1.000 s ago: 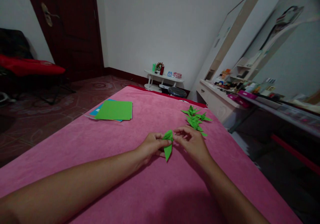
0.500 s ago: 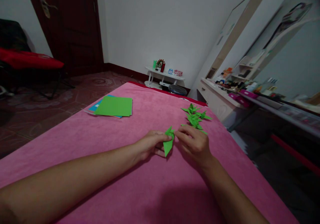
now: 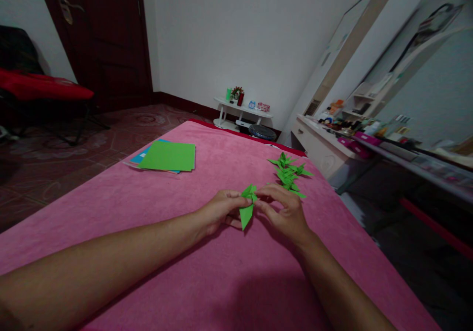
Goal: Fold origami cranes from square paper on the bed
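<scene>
Lying beyond the right hand are folded papers.

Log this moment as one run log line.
left hand: pinching folded green paper | right hand: at its right edge, contact unclear | pink cloth: green origami pieces right, stacked paper sheets far left

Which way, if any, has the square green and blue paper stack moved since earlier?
No; relative to the pink cloth cover, the paper stack hasn't visibly shifted.
</scene>
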A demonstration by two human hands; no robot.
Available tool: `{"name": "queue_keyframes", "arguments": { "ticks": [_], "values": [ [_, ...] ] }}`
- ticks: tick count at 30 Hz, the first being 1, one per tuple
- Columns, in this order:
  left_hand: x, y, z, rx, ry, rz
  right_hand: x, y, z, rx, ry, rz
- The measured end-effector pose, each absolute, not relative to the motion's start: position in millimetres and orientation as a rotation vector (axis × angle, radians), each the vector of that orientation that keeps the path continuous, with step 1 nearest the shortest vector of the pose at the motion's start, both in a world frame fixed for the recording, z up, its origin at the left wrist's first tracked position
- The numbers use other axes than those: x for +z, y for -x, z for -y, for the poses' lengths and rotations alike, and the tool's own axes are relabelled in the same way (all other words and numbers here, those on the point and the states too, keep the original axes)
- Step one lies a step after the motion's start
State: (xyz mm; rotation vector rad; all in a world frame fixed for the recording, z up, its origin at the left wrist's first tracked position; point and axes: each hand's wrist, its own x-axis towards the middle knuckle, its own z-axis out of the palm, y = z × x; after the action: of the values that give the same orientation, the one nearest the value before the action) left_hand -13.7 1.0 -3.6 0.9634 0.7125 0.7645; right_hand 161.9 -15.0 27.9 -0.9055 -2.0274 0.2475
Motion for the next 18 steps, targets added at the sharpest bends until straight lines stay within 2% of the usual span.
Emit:
{"name": "queue_keyframes", "arguments": {
  "ticks": [4,8,12,15,18],
  "values": [
    [-1.8,13.6,0.5,0.759,-0.978,-0.722,26.8,-162.6,15.3,0.302,0.908,2.044],
    [-5.0,13.2,0.4,0.757,-1.023,-0.722,26.1,-161.6,17.7,0.220,0.865,2.034],
    [-9.8,10.7,-0.5,0.776,-1.040,-0.723,27.6,-153.9,23.0,0.236,0.999,1.938],
    [-9.0,8.2,0.3,0.886,-1.010,-0.737,25.1,-146.8,24.6,0.347,1.126,1.858],
    [-5.0,7.6,2.2,1.037,-1.002,-0.748,19.9,-142.0,23.6,0.593,1.197,1.703]
  ]
}}
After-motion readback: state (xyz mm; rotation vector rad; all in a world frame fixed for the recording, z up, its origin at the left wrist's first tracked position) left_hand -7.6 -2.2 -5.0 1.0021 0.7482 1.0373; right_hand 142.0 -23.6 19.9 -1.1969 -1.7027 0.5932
